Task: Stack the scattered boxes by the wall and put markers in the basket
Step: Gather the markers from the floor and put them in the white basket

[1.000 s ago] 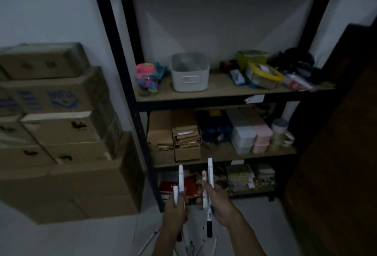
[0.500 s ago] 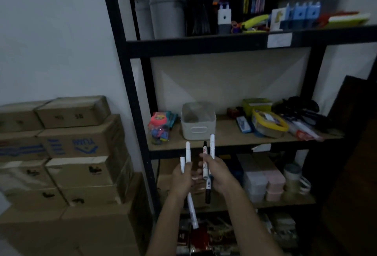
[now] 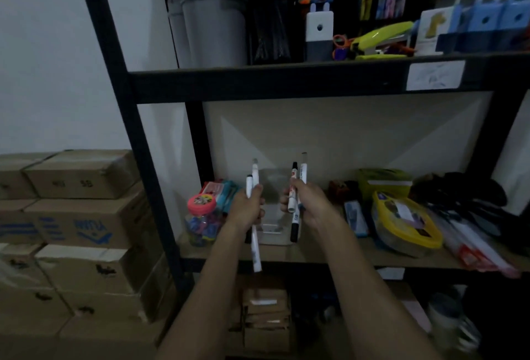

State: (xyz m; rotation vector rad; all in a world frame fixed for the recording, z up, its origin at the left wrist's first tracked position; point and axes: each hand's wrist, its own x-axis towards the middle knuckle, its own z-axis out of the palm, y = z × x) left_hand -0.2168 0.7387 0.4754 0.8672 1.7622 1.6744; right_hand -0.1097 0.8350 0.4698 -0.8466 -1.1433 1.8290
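White markers (image 3: pixel 255 216) gripped upright by left hand (image 3: pixel 246 210); right hand (image 3: pixel 308 204) fingers curled round more, before basket (image 3: pixel 274 233).

Markers, white basket, cardboard boxes.

Two white markers (image 3: pixel 255 216) are held upright at left, further markers (image 3: pixel 295 202), black-capped, at right, in front of the white basket (image 3: pixel 272 233) set on the middle shelf. Brown cardboard boxes (image 3: pixel 77 233) are stacked against the wall, left.
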